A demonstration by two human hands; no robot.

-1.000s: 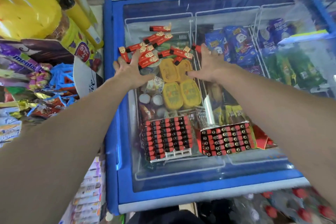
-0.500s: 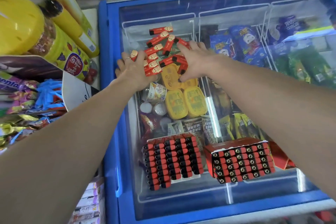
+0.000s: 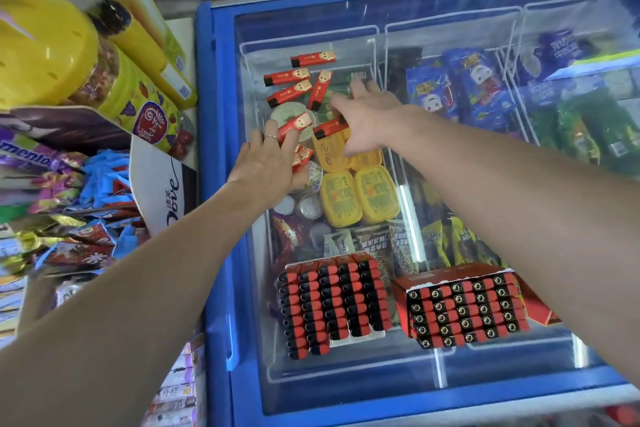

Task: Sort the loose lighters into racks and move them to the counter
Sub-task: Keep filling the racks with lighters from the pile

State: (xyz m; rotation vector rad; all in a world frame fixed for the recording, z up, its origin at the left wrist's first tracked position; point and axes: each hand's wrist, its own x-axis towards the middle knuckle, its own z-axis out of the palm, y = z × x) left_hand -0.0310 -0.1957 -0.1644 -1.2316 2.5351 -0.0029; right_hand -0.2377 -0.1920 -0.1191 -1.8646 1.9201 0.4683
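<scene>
Head view looks down on a blue chest freezer (image 3: 221, 218) with a glass lid, where red loose lighters (image 3: 289, 76) lie scattered at the far left. The left hand (image 3: 270, 163), a ring on one finger, lies flat with fingers spread over a couple of lighters, gripping nothing I can see. The right hand (image 3: 370, 121) rests open, fingers straight, against another lighter (image 3: 330, 126). Nearer the person, two filled lighter racks (image 3: 334, 302) sit side by side on the glass, the right rack (image 3: 464, 308) slightly apart.
</scene>
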